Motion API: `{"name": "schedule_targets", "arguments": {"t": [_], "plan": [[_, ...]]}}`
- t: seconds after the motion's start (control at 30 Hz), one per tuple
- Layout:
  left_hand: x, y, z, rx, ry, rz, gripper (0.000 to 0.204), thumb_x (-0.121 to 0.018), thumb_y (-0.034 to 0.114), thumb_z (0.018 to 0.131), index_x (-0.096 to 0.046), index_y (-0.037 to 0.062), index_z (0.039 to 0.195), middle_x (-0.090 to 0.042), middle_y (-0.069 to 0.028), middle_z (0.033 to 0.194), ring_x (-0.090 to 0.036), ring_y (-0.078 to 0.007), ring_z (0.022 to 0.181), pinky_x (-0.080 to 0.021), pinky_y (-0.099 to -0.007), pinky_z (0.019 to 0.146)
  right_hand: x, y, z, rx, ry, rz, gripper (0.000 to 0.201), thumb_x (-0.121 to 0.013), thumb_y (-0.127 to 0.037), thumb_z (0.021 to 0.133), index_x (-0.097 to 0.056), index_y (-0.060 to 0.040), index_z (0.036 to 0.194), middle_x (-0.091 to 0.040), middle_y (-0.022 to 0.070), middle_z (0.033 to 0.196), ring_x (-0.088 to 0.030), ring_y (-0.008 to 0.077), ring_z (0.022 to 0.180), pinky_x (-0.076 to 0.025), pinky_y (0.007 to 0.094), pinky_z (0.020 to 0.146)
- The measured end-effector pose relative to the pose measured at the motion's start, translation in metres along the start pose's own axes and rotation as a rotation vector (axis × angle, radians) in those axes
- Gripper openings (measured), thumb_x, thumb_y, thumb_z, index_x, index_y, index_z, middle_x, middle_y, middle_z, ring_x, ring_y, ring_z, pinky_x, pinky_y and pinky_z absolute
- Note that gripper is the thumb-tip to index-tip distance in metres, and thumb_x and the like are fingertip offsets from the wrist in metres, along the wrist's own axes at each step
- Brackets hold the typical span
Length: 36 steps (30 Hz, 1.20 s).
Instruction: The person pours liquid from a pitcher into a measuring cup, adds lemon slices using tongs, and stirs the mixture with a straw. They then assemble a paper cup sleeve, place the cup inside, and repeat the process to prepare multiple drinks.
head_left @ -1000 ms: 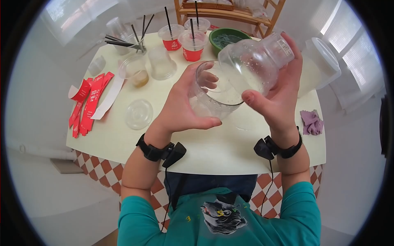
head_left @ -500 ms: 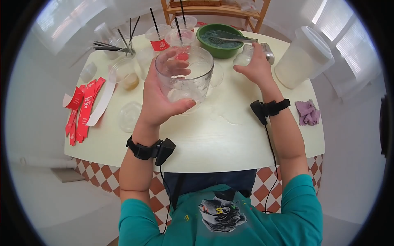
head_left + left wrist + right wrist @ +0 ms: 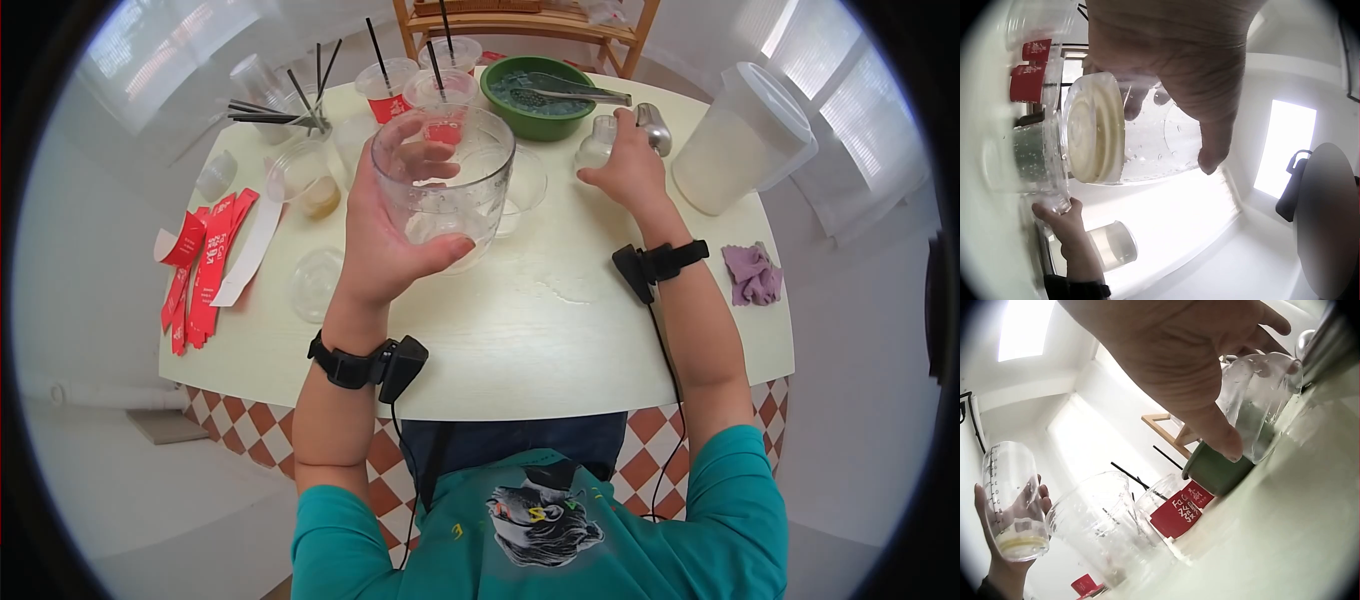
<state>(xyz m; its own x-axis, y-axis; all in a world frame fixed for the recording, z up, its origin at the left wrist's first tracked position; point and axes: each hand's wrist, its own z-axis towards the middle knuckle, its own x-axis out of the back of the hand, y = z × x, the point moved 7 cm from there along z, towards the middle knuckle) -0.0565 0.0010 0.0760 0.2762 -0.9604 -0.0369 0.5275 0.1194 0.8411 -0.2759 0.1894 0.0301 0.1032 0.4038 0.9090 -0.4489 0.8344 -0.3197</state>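
Note:
My left hand (image 3: 385, 240) grips a clear measuring cup (image 3: 480, 215) raised above the table, fingers behind it and thumb across the near side. A shallow layer of yellowish liquid (image 3: 1021, 547) shows at its bottom. Farther back on the right, my right hand (image 3: 635, 165) curls round a clear shaker-like container (image 3: 597, 145) low by the table, beside the green bowl (image 3: 540, 128). In the right wrist view its thumb lies along the clear wall and the fingers reach over the far side. Past the hand sits a shiny metal vessel (image 3: 653, 130).
A metal utensil (image 3: 590, 97) lies across the bowl. Right of my hand stands a lidded pitcher (image 3: 735, 140), with a purple cloth (image 3: 750, 275) nearer. Red paper sleeves (image 3: 215, 250), a clear lid (image 3: 315, 285) and cups with straws (image 3: 388, 105) occupy the left and back.
My right hand took the clear container from over the measuring cup to the back right, down by the bowl. My left hand moved slightly left and turned the cup more upright.

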Motion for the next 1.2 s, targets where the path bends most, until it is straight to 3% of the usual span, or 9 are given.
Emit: {"name": "schedule_targets", "arguments": {"t": [0.23,0.37,0.57,0.63,0.67,0.77,0.83,0.93,1.2], "plan": [[0.001,0.003,0.001,-0.01,0.004,0.025,0.097,-0.086,0.029,0.056,-0.036,0.0061,0.136,-0.053,-0.0106,0.117,-0.054,-0.0211,0.107,-0.044,-0.0357,0.095,0.002,-0.001,0.0,-0.008,-0.05,-0.159,0.082,-0.083,-0.032,0.059,-0.042,-0.0074,0.125,-0.065,0.0161,0.105,-0.064,0.031,0.098,-0.052,0.043,0.079],[0.002,0.002,0.001,-0.008,0.012,0.016,0.097,-0.086,0.028,0.056,-0.036,0.0064,0.136,-0.054,-0.0107,0.116,-0.054,-0.0211,0.108,-0.044,-0.0358,0.096,-0.001,0.002,0.002,-0.03,-0.078,-0.207,0.082,-0.083,-0.033,0.06,-0.043,-0.0081,0.127,-0.063,0.0148,0.111,-0.062,0.0304,0.104,-0.051,0.0434,0.082],[0.005,0.004,0.001,0.014,0.03,0.024,0.097,-0.086,0.026,0.055,-0.037,0.0068,0.136,-0.054,-0.011,0.116,-0.055,-0.0215,0.107,-0.044,-0.0363,0.096,0.031,-0.025,-0.014,0.073,0.106,-0.22,0.085,-0.079,-0.03,0.065,-0.04,-0.0074,0.137,-0.057,0.0136,0.118,-0.054,0.0308,0.113,-0.044,0.0437,0.09],[0.008,0.005,0.002,-0.001,0.042,0.042,0.096,-0.085,0.024,0.054,-0.037,0.007,0.136,-0.054,-0.011,0.116,-0.055,-0.0219,0.107,-0.045,-0.0365,0.095,0.038,-0.04,-0.021,0.277,0.167,0.017,0.083,-0.076,-0.029,0.066,-0.039,-0.0046,0.137,-0.056,0.014,0.123,-0.053,0.0327,0.114,-0.044,0.0403,0.094],[0.009,0.006,0.003,-0.001,0.038,0.044,0.096,-0.085,0.024,0.054,-0.037,0.007,0.136,-0.054,-0.011,0.116,-0.055,-0.0219,0.107,-0.045,-0.0365,0.095,0.039,-0.041,-0.023,0.273,0.168,0.02,0.083,-0.076,-0.029,0.066,-0.039,-0.0046,0.137,-0.056,0.014,0.123,-0.053,0.0327,0.114,-0.044,0.0403,0.094],[0.017,0.007,0.005,0.037,0.07,0.099,0.096,-0.085,0.023,0.053,-0.038,0.0073,0.136,-0.055,-0.0115,0.115,-0.055,-0.0221,0.107,-0.046,-0.0365,0.094,0.037,-0.052,-0.031,0.396,0.023,0.293,0.087,-0.074,-0.027,0.067,-0.034,-0.0004,0.14,-0.052,0.0189,0.13,-0.05,0.0344,0.121,-0.041,0.0367,0.101],[0.022,0.007,0.005,0.087,0.096,0.197,0.096,-0.085,0.021,0.053,-0.04,0.0072,0.136,-0.055,-0.0119,0.114,-0.055,-0.0222,0.106,-0.047,-0.0365,0.093,0.027,-0.062,-0.038,0.456,-0.232,0.644,0.095,-0.077,-0.025,0.068,-0.027,-0.0039,0.146,-0.05,0.0183,0.133,-0.043,0.0313,0.129,-0.034,0.0409,0.107],[0.028,0.005,0.007,0.078,0.072,0.395,0.097,-0.085,0.028,0.055,-0.04,0.0078,0.138,-0.055,-0.0135,0.118,-0.054,-0.0242,0.109,-0.044,-0.0379,0.095,0.019,-0.079,-0.051,0.502,-0.323,0.687,0.109,-0.082,-0.027,0.062,-0.02,0.004,0.146,-0.042,0.0269,0.138,-0.039,0.0345,0.132,-0.035,0.0363,0.107],[0.02,0.008,0.022,0.071,-0.107,0.774,0.092,-0.083,0.02,0.053,-0.044,0.01,0.135,-0.057,-0.0102,0.121,-0.054,-0.0246,0.113,-0.043,-0.0374,0.098,0.003,-0.091,-0.061,0.498,-0.26,0.651,0.109,-0.084,-0.027,0.061,-0.02,-0.0009,0.146,-0.043,0.0252,0.136,-0.043,0.0351,0.127,-0.04,0.0383,0.103]]}}
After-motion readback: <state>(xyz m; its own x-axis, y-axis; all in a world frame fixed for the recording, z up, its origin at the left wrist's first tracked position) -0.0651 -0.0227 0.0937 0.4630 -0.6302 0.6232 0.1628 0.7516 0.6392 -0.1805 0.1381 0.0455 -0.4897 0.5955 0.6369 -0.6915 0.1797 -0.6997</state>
